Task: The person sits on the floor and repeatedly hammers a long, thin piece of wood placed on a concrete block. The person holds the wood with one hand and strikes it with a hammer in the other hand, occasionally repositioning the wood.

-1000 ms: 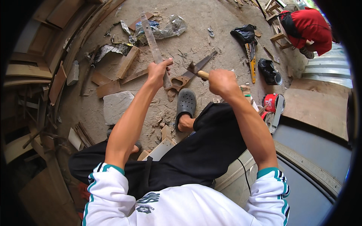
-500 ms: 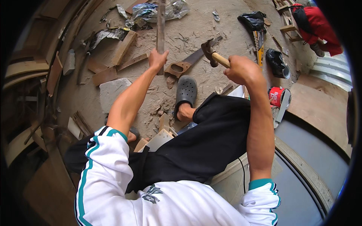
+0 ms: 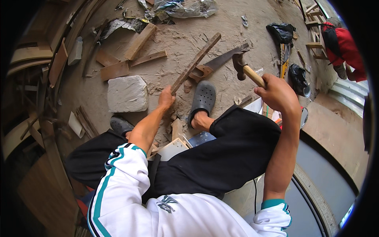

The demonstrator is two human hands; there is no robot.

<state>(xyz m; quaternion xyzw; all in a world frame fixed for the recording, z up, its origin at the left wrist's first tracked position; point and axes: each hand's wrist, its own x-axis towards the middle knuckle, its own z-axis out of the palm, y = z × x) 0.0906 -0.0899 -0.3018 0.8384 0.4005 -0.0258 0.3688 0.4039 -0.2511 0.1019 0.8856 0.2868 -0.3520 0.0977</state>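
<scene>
My left hand is closed round the near end of a narrow wooden strip, which slants away to the far right. In my right hand is a claw hammer gripped by its wooden handle, its dark head raised and pointing left. A handsaw with a wooden grip lies on the ground, its grip partly behind the strip. Beside my left hand sits a pale stone block. My clog-clad foot is planted between the two hands.
Wood offcuts and crumpled plastic litter the dusty ground. Boards lean along the left. A black bag, a yellow-bladed saw and a tin lie at right. Another person in red crouches at the far right.
My left hand has come nearer and lowered the strip from upright to a rightward slant, uncovering more of the stone block. The hammer has moved a little right and nearer in the picture.
</scene>
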